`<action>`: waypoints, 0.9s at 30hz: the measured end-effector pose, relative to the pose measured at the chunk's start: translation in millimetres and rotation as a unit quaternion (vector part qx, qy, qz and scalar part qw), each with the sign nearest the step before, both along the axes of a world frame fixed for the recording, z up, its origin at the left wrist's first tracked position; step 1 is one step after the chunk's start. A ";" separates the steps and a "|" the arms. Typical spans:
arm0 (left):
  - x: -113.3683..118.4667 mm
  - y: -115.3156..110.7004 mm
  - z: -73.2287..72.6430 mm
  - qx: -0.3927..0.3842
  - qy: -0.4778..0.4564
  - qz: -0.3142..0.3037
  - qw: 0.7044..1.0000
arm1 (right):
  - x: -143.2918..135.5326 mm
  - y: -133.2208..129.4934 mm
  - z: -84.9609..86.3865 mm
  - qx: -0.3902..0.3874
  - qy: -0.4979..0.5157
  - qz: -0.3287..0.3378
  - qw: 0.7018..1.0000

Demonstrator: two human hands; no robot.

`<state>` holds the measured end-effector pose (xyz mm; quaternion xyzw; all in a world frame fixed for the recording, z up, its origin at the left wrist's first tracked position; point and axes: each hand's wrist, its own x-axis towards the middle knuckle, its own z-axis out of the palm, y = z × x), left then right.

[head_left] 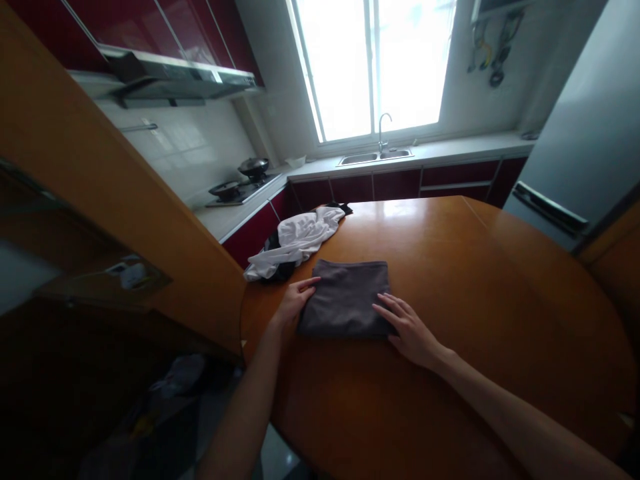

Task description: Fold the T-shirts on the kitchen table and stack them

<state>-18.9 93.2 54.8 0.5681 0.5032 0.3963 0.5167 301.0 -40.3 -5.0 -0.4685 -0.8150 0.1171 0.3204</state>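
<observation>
One round-edged wooden table (450, 267), orange-brown, its top glossy and reflecting light from the window (370, 67). Surroundings: white counter (465, 145) with dark red cabinet fronts, double sink (357, 159) and curved faucet (383, 130) below the window; at left, hob (245, 192) bearing two dark pans, range hood (185, 77) above; at right, a silvery refrigerator (575, 133). Wooden partition (150, 213) alongside the table's left edge.

Specimen: dark grey cloth (347, 300), folded to a roughly rectangular flat shape, lying on the tabletop between my two hands. My left hand (295, 300) is at its left edge, fingers extended, fingertips on the fabric. My right hand (407, 327) is at its right edge, open, fingers slightly spread, fingertips on the cloth. Neither hand is closed around it. Beyond the cloth and to its left: a loose heap of white and black clothing (305, 237), near the table's edge, apart from both my hands.
</observation>
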 end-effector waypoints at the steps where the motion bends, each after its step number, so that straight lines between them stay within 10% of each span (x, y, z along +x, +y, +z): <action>1: -0.2 0.4 -0.6 0.003 -0.004 0.001 1.000 | 0.0 -0.5 0.6 -0.002 -0.004 0.000 1.000; 21: -13.5 6.3 -26.9 0.060 0.037 0.051 0.996 | 2.5 -2.3 0.4 -0.012 -0.093 0.039 0.995; 27: -9.7 3.9 -15.6 0.209 0.156 -0.011 0.965 | 0.8 -2.3 -2.1 0.000 -0.126 0.039 0.991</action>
